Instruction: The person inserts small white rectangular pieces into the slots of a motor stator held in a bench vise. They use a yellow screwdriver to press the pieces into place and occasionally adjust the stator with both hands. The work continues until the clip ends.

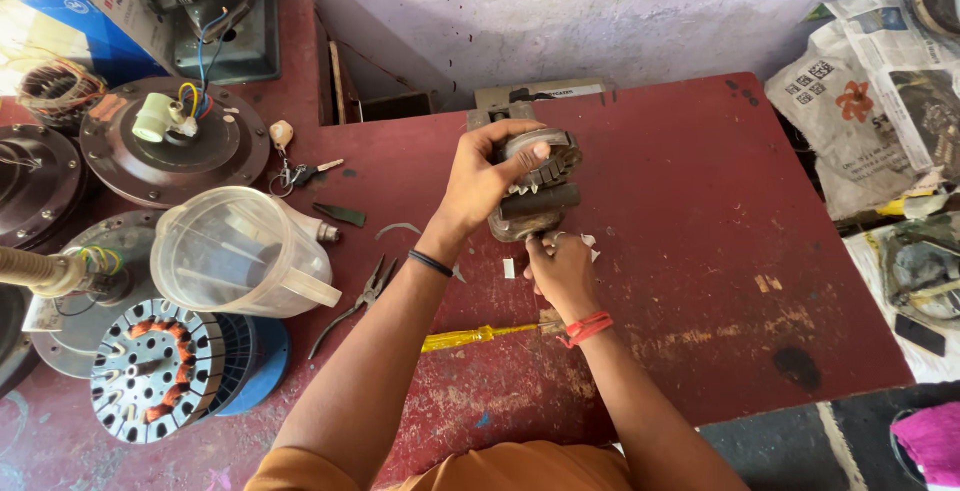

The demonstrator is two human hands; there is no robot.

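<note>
Small grey motor [535, 191] held upright above the middle of the red table [700, 251]. Left hand [485, 176] clamped over its top, fingers [530, 151] wrapped around the casing. Right hand [560, 269] just below, fingers pinched at the motor's lower edge; what they pinch, too small to tell. Yellow screwdriver [475, 336] lying beneath the wrists, pliers [360, 301] to the left, clear plastic jug [235, 251] beyond.

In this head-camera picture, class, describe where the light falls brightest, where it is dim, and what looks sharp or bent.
Head view: sunlight bleaches the box at top left; the table is evenly lit; floor shadow darkens the lower right; both hands, left hand and right hand, look sharp on the motor part; wide-angle bending curves the edges.
</note>
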